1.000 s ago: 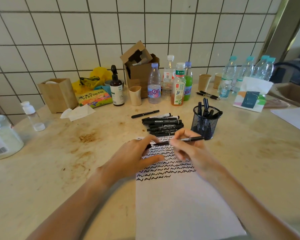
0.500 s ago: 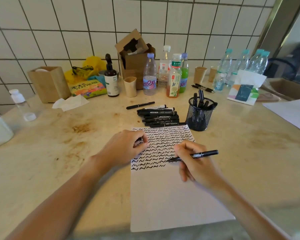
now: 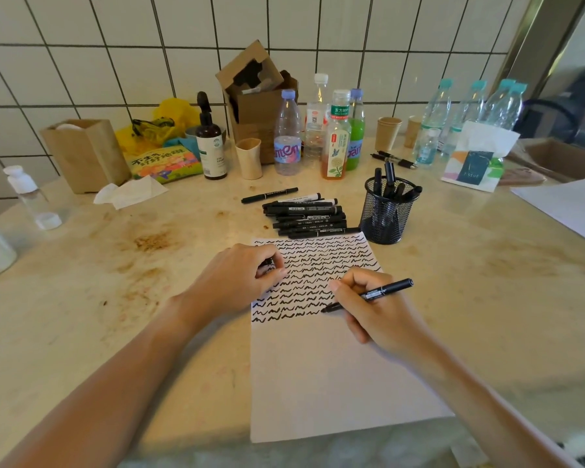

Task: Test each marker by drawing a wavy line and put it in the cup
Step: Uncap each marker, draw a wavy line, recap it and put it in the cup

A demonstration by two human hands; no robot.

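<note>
A white sheet of paper (image 3: 328, 373) lies in front of me, its upper part filled with black wavy lines. My right hand (image 3: 375, 312) grips a black marker (image 3: 382, 292) in a writing hold, its tip touching the paper at the right end of the lowest rows. My left hand (image 3: 240, 282) rests on the paper's left edge with curled fingers around a small black cap, mostly hidden. Several capped black markers (image 3: 306, 217) lie in a pile beyond the sheet. A black mesh cup (image 3: 387, 211) to the pile's right holds several markers.
Bottles (image 3: 335, 136), a brown pump bottle (image 3: 210, 140), a cardboard box (image 3: 260, 99), paper cups (image 3: 389, 133) and a tissue pack (image 3: 477, 160) line the tiled wall. Another white sheet (image 3: 568, 207) lies at the right edge. A crumpled tissue (image 3: 132, 194) sits at left.
The two hands pulled apart from the marker: the left one went to the paper's left edge with the cap, the right one brought the marker's tip down onto the paper.
</note>
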